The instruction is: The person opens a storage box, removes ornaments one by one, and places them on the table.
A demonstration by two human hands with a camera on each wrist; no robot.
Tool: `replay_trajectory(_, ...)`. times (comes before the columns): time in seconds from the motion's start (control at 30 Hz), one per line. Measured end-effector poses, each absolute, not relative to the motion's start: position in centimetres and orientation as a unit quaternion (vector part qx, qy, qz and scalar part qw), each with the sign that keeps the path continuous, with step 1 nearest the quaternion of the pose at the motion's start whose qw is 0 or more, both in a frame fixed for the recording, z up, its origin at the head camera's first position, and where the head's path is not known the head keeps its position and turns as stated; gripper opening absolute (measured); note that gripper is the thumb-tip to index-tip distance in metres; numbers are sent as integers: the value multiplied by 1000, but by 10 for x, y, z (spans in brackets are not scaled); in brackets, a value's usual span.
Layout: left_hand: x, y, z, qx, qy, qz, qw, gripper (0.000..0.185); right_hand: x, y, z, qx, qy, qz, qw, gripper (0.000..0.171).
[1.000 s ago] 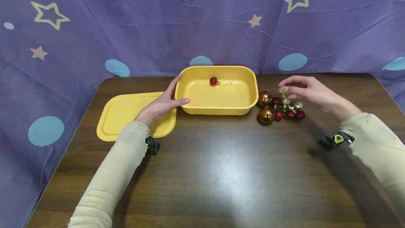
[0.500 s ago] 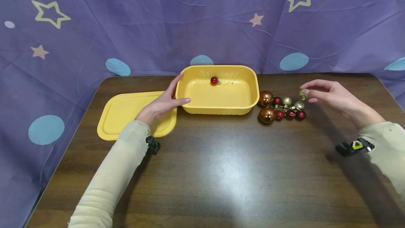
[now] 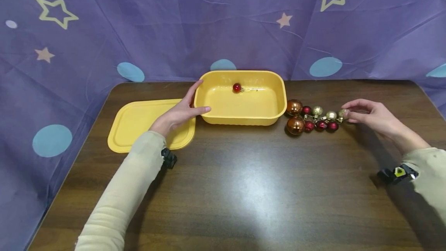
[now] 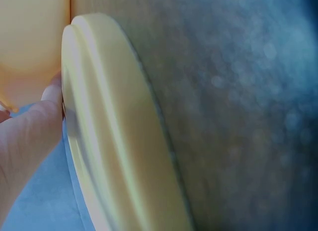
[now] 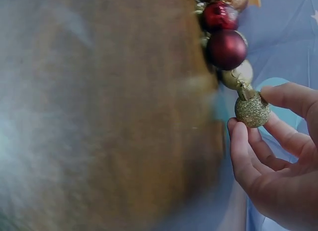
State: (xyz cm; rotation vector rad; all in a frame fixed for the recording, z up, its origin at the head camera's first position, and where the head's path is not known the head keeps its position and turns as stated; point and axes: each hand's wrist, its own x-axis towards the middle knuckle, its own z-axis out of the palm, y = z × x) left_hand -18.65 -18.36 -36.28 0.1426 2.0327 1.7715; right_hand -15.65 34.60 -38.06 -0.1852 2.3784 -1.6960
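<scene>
My left hand (image 3: 175, 115) lies along the left end of a yellow plastic box (image 3: 244, 121), its thumb and fingers spread and fairly straight against the wall and rim. Inside the box lies one small shiny red bauble (image 3: 237, 87) with a gold hanger. On the right, my right hand (image 3: 379, 121) pinches a small glittery gold bauble (image 5: 252, 110) between thumb and fingertips, its cap toward the row. That bauble is at the right end of a cluster of Christmas baubles, beside a plain gold bauble (image 3: 331, 116) and a dark red bauble (image 3: 332, 126).
Two larger copper baubles (image 3: 295, 125) stand close to the box's right end, with several small red and gold ones after them. A yellow lid (image 3: 130, 127) lies left of the box, partly under the left forearm. A purple star-patterned cloth (image 3: 174, 22) hangs behind the brown table (image 3: 223, 189).
My right hand has carried the glittery gold bauble rightward from above the cluster, then lowered it to the row's right end. The left hand stays at the box.
</scene>
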Motion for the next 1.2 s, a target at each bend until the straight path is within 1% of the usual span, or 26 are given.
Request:
replay_trajectory(0.07,-187,-184,-363,53,736,639,218,91,-156,346,-383,-62,806,-578,108,22)
replay_trajectory(0.2,-187,-185,-363,52,741,633,220,91,-155,338,-382,-39,838,-536,93,14)
replay_trajectory(0.3,-187,-185,-363,50,745,629,219,92,-156,334,-380,-44,856,-507,87,18)
replay_trajectory(0.63,-187,-184,-363,51,737,637,220,92,-164,330,-381,-62,882,-460,75,24)
replay_trajectory(0.87,-187,-184,-363,53,735,638,222,92,-164,325,-381,-47,891,-446,71,35)
replay_trajectory(1.1,-186,-185,-362,53,738,635,223,92,-163,329,-384,-55,883,-460,72,28)
replay_trajectory(1.2,-186,-186,-362,54,738,634,223,92,-163,331,-383,-56,883,-460,74,28)
